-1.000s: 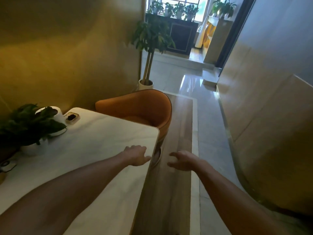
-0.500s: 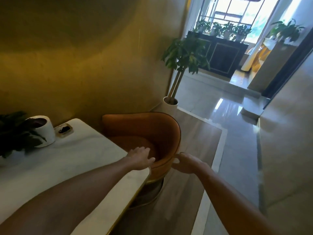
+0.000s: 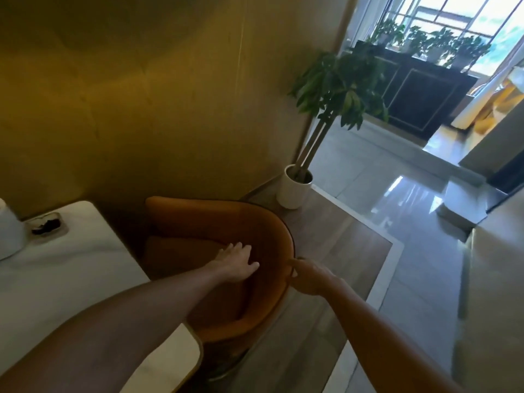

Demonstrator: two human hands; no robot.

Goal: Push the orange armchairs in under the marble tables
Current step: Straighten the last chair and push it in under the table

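An orange armchair [image 3: 198, 222] with a curved back stands at the end of the white marble table [image 3: 71, 279], its seat partly tucked under the table edge. My left hand [image 3: 236, 260] reaches over the seat inside the curved back, fingers straight, and I cannot tell whether it touches the chair. My right hand [image 3: 304, 275] is at the outer rim of the backrest, thumb on the top edge and fingers hidden behind the back.
A tall potted plant [image 3: 295, 188] in a white pot stands by the yellow wall just beyond the chair. A white pot [image 3: 8, 236] and a small tray [image 3: 46, 225] sit on the table. Glossy tiled floor [image 3: 397, 194] stretches right toward a dark cabinet [image 3: 419, 103].
I have stepped closer to the chair. My left hand moved from the table corner to above the seat, and my right hand came to the backrest rim.
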